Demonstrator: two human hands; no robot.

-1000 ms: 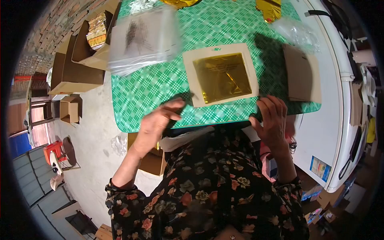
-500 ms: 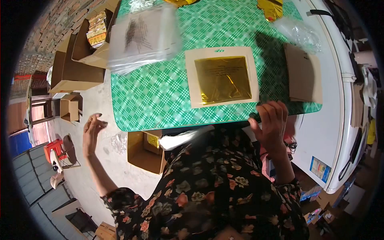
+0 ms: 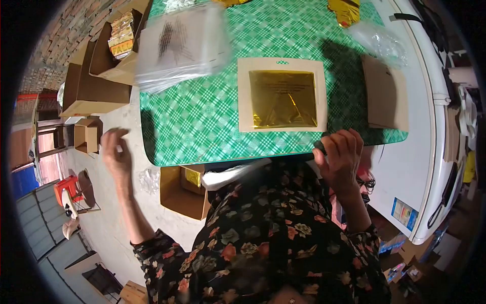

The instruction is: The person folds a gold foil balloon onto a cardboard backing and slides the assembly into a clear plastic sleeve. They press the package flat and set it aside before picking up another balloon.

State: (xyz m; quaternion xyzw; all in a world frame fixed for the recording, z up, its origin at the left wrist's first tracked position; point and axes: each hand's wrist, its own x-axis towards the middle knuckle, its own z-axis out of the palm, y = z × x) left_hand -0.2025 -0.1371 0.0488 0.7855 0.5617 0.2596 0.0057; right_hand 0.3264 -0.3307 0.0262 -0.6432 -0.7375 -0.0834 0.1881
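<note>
On the green checked tablecloth (image 3: 202, 116) lies a beige card (image 3: 244, 96) with a hanging slot at its top. A flat gold foil packet (image 3: 283, 101) with faint print sits on the card. My right hand (image 3: 340, 158) is at the table's front edge, by the card's lower right corner. Its fingers are bent and the thumb stands apart; I see nothing held. My left hand (image 3: 117, 156) is raised off the table's left side, above the floor, slightly blurred. Its fingers curve with a gap to the thumb, and nothing shows in them.
A stack of clear plastic sleeves (image 3: 185, 45) lies at the table's back left. More beige cards (image 3: 387, 96) are at the right, near a clear plastic bag (image 3: 379, 40) and gold foil (image 3: 344, 10). Cardboard boxes (image 3: 96, 91) stand left; an open box (image 3: 177, 200) is below the edge.
The card with the gold packet has turned slightly and now lies straighter on the table. My left hand has risen a little and its fingers have spread. My right hand has barely moved.
</note>
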